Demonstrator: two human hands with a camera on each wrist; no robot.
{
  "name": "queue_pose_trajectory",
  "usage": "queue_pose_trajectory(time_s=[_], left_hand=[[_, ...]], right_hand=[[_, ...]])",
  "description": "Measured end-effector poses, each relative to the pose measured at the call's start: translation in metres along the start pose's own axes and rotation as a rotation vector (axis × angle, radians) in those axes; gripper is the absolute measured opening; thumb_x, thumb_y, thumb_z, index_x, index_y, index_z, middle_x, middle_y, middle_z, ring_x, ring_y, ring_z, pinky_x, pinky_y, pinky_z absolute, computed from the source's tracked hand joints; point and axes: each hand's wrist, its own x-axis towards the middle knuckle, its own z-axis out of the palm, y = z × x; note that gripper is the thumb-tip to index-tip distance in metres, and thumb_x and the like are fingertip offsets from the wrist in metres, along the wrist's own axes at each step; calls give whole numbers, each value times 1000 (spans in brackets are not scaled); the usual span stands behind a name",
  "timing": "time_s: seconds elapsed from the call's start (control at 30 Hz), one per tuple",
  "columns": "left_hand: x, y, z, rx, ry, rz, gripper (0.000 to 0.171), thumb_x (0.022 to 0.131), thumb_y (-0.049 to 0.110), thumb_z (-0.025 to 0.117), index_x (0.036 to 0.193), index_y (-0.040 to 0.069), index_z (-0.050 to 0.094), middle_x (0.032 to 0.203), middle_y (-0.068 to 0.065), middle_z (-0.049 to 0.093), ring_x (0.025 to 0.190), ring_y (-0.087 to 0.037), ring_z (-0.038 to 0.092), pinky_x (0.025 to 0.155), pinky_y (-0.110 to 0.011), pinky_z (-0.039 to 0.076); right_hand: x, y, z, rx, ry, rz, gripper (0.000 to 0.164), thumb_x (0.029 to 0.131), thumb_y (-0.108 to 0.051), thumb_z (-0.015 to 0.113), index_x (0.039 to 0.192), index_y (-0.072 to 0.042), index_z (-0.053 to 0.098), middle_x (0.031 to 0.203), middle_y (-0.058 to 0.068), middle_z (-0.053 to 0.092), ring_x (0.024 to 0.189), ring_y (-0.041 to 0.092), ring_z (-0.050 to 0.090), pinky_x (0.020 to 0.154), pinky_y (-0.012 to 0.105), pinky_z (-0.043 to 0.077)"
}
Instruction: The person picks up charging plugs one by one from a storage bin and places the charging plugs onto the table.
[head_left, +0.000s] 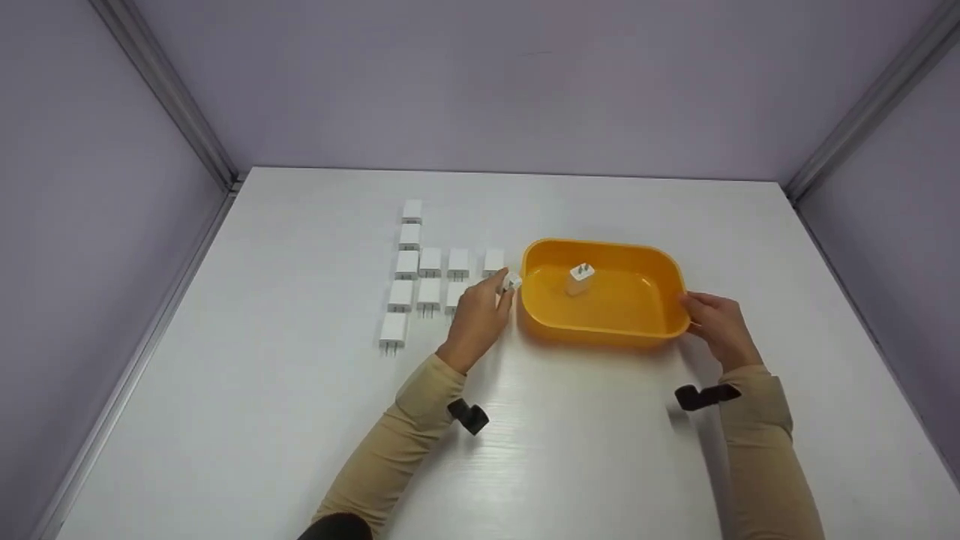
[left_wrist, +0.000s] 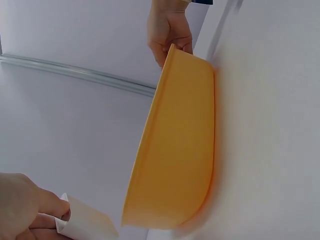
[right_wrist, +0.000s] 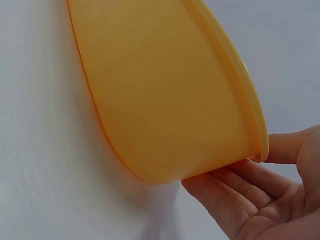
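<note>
A white plug-in charger (left_wrist: 89, 221) is pinched between the thumb and fingers of my left hand (head_left: 478, 319), just off the left side of the yellow basin (head_left: 600, 334). In the left wrist view the charger is near the basin's rim; whether they touch I cannot tell. My right hand (head_left: 720, 324) grips the basin's right end, thumb at the rim and fingers (right_wrist: 225, 195) against the outer wall. Inside the basin one white charger (head_left: 581, 277) stands with its prongs up.
Left of the basin, several white chargers (head_left: 429, 292) lie in rows on the white table (head_left: 247, 337), prongs toward me. Part of one is hidden behind my left hand. Pale partition walls (head_left: 480, 90) enclose the table at the back and sides.
</note>
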Motion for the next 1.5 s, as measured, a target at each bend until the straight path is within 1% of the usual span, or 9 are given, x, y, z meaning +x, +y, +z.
queue_pose_trajectory(time_s=[0.13, 0.27, 0.43, 0.6, 0.8, 0.97, 1.17, 1.37, 1.5], left_hand=[[-6, -14, -6, 13, -2, 12, 36, 95, 8, 56, 129, -4, 57, 100, -18, 72, 77, -22, 63, 70, -34, 55], [-14, -28, -11, 48, -69, 64, 37, 97, 10, 55, 132, -2, 55, 95, -15, 71, 69, -17, 54, 62, -27, 47], [-25, -43, -19, 120, -156, 145, 36, 97, 11, 54, 130, -4, 55, 105, -17, 71, 90, -25, 68, 80, -36, 57], [-36, -55, -35, 176, -194, 176, 36, 97, 10, 54, 130, -4, 55, 120, -21, 68, 108, -31, 68, 93, -40, 56], [-47, -66, -51, 214, -212, 188, 34, 97, 10, 55, 128, -3, 56, 122, -21, 67, 109, -32, 68, 92, -41, 56], [-50, -73, -55, 231, -256, 196, 34, 96, 11, 55, 128, -2, 57, 117, -22, 69, 103, -32, 69, 87, -42, 57], [-55, -80, -57, 280, -227, 192, 32, 94, 8, 58, 124, -3, 59, 116, -21, 69, 103, -33, 70, 87, -41, 58], [-61, -86, -62, 308, -204, 181, 30, 92, 6, 60, 121, -3, 60, 110, -20, 71, 98, -31, 71, 83, -41, 58], [-63, -89, -65, 319, -198, 160, 31, 92, 5, 60, 122, -3, 60, 113, -21, 70, 99, -32, 70, 84, -41, 58]], right_hand=[[0, -1, 0, -10, 3, -2, 65, 99, -39, 48, 147, 3, 33, 140, 17, 47, 95, -2, 58, 82, 10, 54], [0, -1, 1, -24, 3, 19, 65, 99, -40, 46, 148, 1, 32, 150, 22, 39, 101, 3, 56, 80, 8, 53], [1, -1, 4, -22, 3, 34, 64, 100, -41, 44, 148, 0, 32, 154, 23, 34, 114, 12, 54, 80, 6, 53], [2, -1, 6, -31, 7, 21, 65, 99, -42, 45, 147, 0, 34, 152, 21, 37, 112, 12, 54, 82, 8, 54], [1, -1, 5, -5, 29, 17, 62, 99, -39, 49, 145, 0, 39, 127, 6, 55, 96, 3, 59, 80, 9, 54], [0, 0, 3, -4, 33, 25, 62, 98, -39, 49, 146, 0, 38, 117, -4, 55, 94, 0, 58, 80, 9, 54], [0, 1, 2, -1, 27, 0, 63, 99, -39, 49, 145, 2, 38, 111, -8, 54, 91, -3, 59, 80, 9, 54], [1, 2, 4, -14, 25, 3, 61, 99, -39, 47, 145, 1, 38, 129, 7, 53, 94, -1, 57, 80, 9, 54], [1, 1, 6, -23, 13, 22, 62, 100, -41, 45, 147, -2, 36, 148, 19, 41, 106, 7, 55, 80, 7, 53]])
